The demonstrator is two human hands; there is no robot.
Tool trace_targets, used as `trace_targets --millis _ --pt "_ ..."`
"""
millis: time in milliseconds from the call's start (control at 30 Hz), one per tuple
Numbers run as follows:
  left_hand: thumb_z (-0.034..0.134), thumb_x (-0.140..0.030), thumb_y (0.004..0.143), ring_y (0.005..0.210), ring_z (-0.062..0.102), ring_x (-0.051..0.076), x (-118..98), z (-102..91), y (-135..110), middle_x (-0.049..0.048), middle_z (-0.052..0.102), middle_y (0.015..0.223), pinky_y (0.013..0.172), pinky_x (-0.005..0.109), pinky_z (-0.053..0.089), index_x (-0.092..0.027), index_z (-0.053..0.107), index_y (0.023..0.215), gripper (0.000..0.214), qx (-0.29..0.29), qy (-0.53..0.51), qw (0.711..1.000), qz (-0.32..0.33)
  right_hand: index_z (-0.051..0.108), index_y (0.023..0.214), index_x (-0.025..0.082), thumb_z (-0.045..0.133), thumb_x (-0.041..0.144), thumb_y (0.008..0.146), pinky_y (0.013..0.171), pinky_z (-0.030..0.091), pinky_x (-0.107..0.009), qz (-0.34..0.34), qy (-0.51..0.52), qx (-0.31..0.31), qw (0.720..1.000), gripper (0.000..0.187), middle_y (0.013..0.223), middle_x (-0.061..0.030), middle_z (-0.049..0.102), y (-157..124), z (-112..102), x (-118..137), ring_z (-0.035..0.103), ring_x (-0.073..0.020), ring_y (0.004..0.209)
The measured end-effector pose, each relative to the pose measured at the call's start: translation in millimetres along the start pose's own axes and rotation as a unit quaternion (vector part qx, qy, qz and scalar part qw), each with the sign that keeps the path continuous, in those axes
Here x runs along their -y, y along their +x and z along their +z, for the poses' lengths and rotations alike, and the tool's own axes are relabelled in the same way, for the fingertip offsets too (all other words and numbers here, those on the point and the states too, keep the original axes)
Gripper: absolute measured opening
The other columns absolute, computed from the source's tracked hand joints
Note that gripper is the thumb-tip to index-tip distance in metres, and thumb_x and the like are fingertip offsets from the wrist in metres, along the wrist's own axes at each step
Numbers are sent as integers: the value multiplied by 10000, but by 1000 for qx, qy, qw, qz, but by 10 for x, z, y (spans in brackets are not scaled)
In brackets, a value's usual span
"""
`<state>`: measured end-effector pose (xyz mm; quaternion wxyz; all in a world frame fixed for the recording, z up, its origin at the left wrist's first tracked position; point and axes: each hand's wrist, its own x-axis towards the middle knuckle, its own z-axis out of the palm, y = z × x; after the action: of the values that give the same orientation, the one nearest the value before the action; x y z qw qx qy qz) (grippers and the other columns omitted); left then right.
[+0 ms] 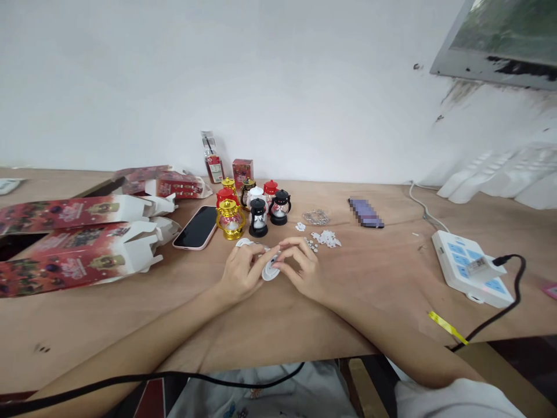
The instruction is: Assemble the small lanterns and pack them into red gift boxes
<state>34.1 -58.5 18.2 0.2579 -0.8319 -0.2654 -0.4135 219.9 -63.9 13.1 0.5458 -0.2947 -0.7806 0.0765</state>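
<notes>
A round white piece (270,272) is held by the left hand (241,271), over the table (278,334) near the grouped lanterns (258,219); the right hand (301,268) is narrowly curled at it, but whether something small is pinched there cannot be told

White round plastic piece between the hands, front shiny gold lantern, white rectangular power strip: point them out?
White round plastic piece (269,274): head view, its lower face.
Front shiny gold lantern (231,223): head view, middle of body.
White rectangular power strip (460,260): head view, blue socket panel.
</notes>
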Motion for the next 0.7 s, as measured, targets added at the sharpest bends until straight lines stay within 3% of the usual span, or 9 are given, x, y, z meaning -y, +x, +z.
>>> trace_targets --millis 167,300,367,467,567,700 --pt "547 -211 875 875 600 199 -22 8 13 63 672 943 759 320 379 -255 499 1315 445 9 39 999 -17 545 855 225 495 251 921 814 493 -324 39 -8 45 998 86 961 -49 558 12 5 -7 588 -172 906" --pt "482 -214 897 964 639 199 38 12 61 71 701 1051 862 339 387 -213 526 1250 356 54 -7 998 -13 512 853 224 443 257 933 802 470 -324 45 -15 37 998 111 950 -54 546 25 8 -72 564 -179 895" --pt "467 -214 893 930 654 194 100 10 71 82 707 1060 857 340 402 -197 531 1229 343 66 -14 998 -12 491 835 224 426 276 934 777 459 -320 72 -24 5 997 129 907 -46 547 45 -25 -170 557 -177 858" --pt "471 -218 880 933 664 200 182 11 62 93 708 1083 825 341 418 -183 531 1207 334 70 5 997 -13 476 825 222 424 312 924 691 438 -293 170 -59 -49 982 144 770 -9 559 93 -126 -406 538 -158 705" --pt "480 -214 873 939 669 200 209 21 51 91 707 1098 802 337 425 -177 510 1215 345 66 18 998 -5 502 799 209 480 343 889 679 424 -293 243 -109 -47 963 163 736 -8 602 143 -231 -666 540 -156 659" --pt "506 -194 855 968 662 217 190 40 46 99 711 1085 814 343 428 -155 470 1264 413 46 3 999 13 549 774 201 518 335 864 732 426 -328 254 -193 -21 947 164 754 -44 648 191 -262 -869 575 -209 771"
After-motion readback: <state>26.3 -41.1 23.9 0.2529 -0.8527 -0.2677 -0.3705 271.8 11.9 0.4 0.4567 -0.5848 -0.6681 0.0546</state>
